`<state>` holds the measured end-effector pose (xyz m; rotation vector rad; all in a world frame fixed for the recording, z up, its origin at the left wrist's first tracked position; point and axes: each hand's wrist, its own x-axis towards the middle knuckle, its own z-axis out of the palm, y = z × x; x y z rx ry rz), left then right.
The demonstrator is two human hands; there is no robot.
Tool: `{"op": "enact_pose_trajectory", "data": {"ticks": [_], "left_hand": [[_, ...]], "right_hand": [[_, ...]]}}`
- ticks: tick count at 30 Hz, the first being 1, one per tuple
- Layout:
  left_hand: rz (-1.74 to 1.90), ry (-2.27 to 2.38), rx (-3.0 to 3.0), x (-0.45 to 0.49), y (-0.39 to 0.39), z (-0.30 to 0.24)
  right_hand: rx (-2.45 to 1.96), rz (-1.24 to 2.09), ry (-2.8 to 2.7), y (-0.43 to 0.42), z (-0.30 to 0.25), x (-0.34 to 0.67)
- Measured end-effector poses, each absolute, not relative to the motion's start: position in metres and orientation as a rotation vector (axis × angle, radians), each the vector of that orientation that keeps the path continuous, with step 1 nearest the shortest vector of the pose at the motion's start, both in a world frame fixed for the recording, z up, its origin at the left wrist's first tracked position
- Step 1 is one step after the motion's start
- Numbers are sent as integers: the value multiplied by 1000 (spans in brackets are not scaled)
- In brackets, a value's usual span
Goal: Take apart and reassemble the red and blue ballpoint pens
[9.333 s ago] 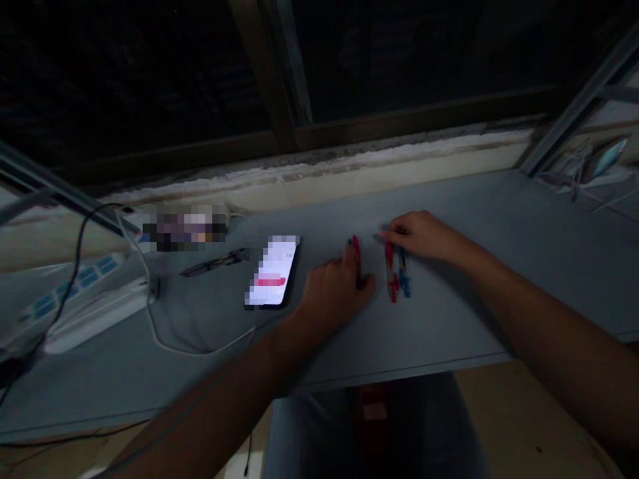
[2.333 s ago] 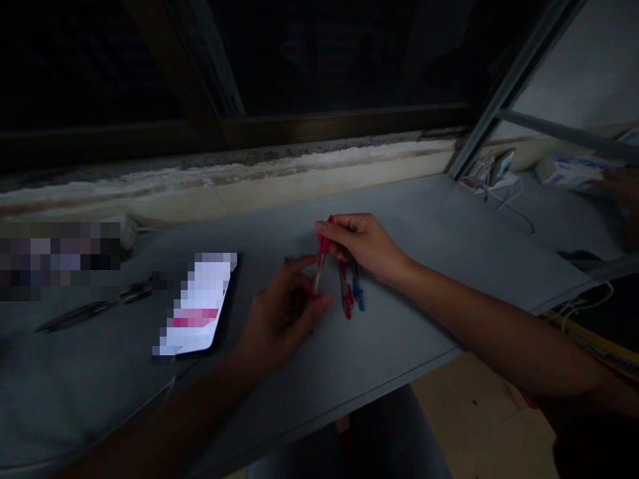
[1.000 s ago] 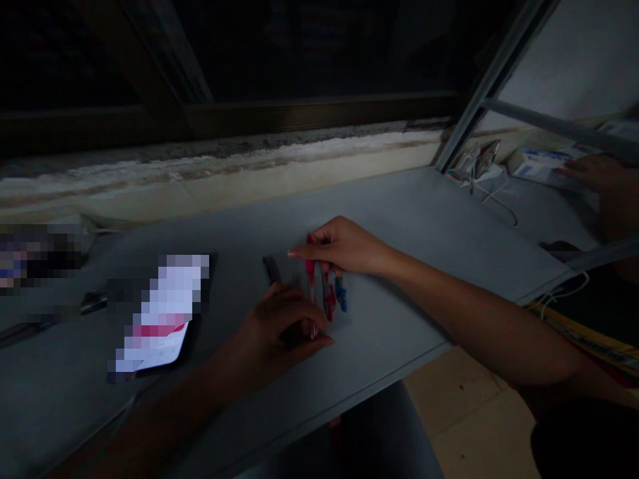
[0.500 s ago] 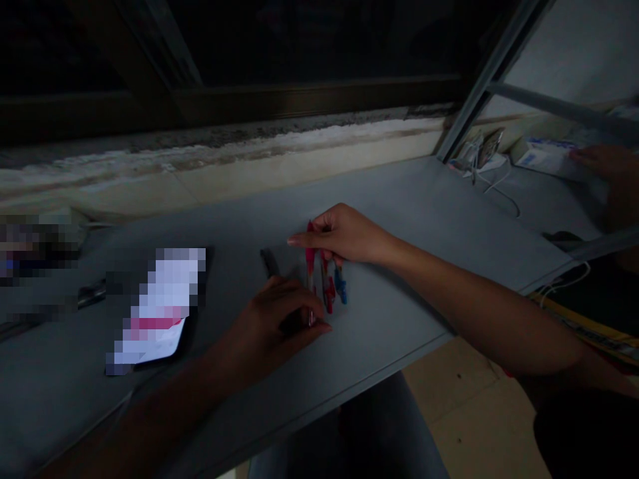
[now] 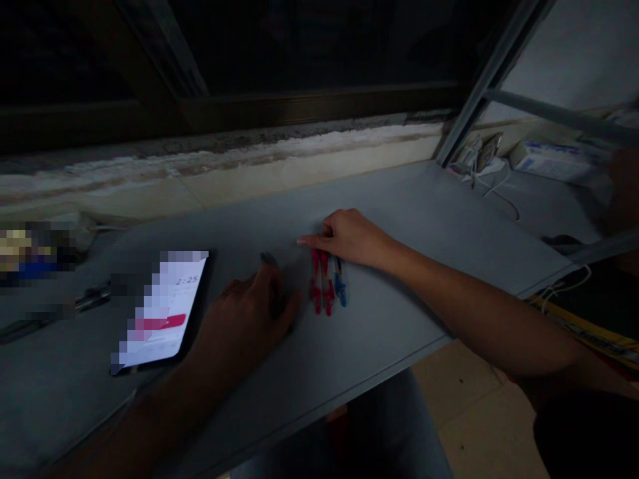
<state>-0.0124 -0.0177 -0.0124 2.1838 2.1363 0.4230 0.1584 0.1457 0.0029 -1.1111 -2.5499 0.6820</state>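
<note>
Two red pens [image 5: 327, 286] lie side by side on the grey desk, with a blue pen [image 5: 340, 286] just to their right. My right hand [image 5: 349, 233] rests at their far ends, its thumb stretched across the tops of the red pens and its other fingers curled behind. Those far ends are partly hidden by the hand. To the left, my left hand [image 5: 249, 303] is beside a dark pen [image 5: 268, 258], thumb apart from the fingers. It covers most of that pen, and the gap between thumb and forefinger looks bare.
A lit phone [image 5: 172, 322] lies left of my left hand. Beyond it are a dark slim object [image 5: 92, 297] and a blurred-out bundle [image 5: 34, 253]. At the right, past a metal frame [image 5: 469, 126], are white cables [image 5: 499, 183], a box [image 5: 549, 159] and another person's dim arm [image 5: 624, 183].
My left hand has moved left, away from the pens' near ends to the dark pen. The left red pen now lies closer to the other. My right hand has shifted slightly.
</note>
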Motion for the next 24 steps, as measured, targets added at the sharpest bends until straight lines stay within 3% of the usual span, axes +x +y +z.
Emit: {"op": "enact_pose_trajectory", "data": {"ticks": [3, 7, 10, 17, 20, 24], "left_hand": [[300, 2149, 2188, -12, -15, -12], [400, 2066, 2159, -13, -14, -15], [480, 2000, 2162, -13, -14, -18], [612, 2044, 2008, -13, -14, -16], [803, 1988, 1881, -14, -15, -18], [1137, 1863, 1794, -11, -18, -22]], "right_hand": [[-956, 575, -2621, 137, 10, 160], [-622, 456, -2888, 122, 16, 160], [-623, 300, -3021, 117, 17, 160], [-653, 311, -3014, 119, 17, 161], [-734, 407, -2951, 120, 16, 160], [-836, 814, -2631, 121, 18, 158]]}}
